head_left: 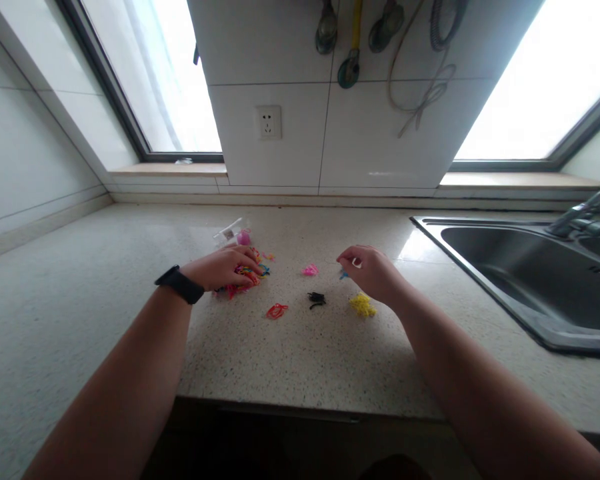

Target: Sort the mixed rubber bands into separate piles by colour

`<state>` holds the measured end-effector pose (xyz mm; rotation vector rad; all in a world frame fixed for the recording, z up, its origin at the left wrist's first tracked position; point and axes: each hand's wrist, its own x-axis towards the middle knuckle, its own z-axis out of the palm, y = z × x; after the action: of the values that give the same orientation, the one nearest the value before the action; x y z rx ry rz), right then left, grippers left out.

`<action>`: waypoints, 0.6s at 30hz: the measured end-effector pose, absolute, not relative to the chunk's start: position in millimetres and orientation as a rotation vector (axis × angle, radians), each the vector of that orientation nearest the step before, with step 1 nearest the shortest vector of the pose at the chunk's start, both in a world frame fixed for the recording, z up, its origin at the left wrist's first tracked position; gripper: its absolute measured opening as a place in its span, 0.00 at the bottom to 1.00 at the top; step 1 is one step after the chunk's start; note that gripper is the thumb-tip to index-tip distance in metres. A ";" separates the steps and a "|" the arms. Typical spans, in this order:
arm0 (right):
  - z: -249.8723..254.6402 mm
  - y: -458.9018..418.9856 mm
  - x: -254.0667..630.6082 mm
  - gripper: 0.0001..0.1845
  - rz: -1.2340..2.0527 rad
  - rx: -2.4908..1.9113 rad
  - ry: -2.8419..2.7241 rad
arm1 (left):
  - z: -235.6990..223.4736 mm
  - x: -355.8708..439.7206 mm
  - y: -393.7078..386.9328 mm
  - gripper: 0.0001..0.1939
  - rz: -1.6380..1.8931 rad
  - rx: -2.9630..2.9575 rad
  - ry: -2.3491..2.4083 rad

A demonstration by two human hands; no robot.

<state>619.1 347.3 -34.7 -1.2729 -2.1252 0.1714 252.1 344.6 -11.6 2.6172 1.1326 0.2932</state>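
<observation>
Counter (130,333) stretches broad leftward; front edge well below the piles, sink (560,335) rim bounding the right. Left hand (227,263) rests on mixed coloured bands (249,273), grip loosely spread, touching. Right hand (375,272) pinches thumb against fingertip beside blue bands (344,274); cannot tell whether that grip holds anything.

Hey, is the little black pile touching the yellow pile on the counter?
Apart. The head view shows bare speckled countertop between the black pile and the yellow pile, with the yellow one farther right.
</observation>
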 end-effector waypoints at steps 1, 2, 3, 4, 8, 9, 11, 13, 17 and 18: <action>-34.9 347.4 619.2 0.08 0.173 -1.262 -2.124 | -12.2 252.3 345.4 0.12 0.287 2.626 1.113; -34.9 347.4 619.2 0.08 0.176 -1.254 -2.122 | -12.7 252.3 346.2 0.10 0.287 2.633 1.105; -34.8 347.3 619.3 0.08 0.177 -1.250 -2.121 | -13.1 252.2 346.8 0.09 0.286 2.638 1.107; -34.5 347.0 619.2 0.08 0.178 -1.250 -2.120 | -13.4 252.0 347.4 0.08 0.283 2.639 1.118; -32.9 345.3 618.9 0.08 0.174 -1.267 -2.135 | -14.6 250.9 349.0 0.08 0.261 2.645 1.171; -32.6 345.0 618.7 0.08 0.172 -1.271 -2.140 | -14.7 250.7 349.2 0.08 0.261 2.650 1.172; -32.5 344.5 618.5 0.08 0.171 -1.274 -2.152 | -14.6 250.3 348.8 0.10 0.272 2.659 1.170; -32.6 344.5 618.2 0.09 0.175 -1.269 -2.163 | -14.0 250.0 347.9 0.12 0.289 2.654 1.186; -32.5 344.3 617.8 0.08 0.177 -1.266 -2.181 | -12.4 249.8 345.6 0.13 0.356 2.615 1.291; -32.3 344.1 617.7 0.08 0.176 -1.268 -2.185 | -12.0 250.0 345.1 0.13 0.368 2.609 1.314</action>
<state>617.7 344.1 -32.3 -1.2684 -2.1848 0.1759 250.0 345.1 -12.0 2.6087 1.3144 0.3678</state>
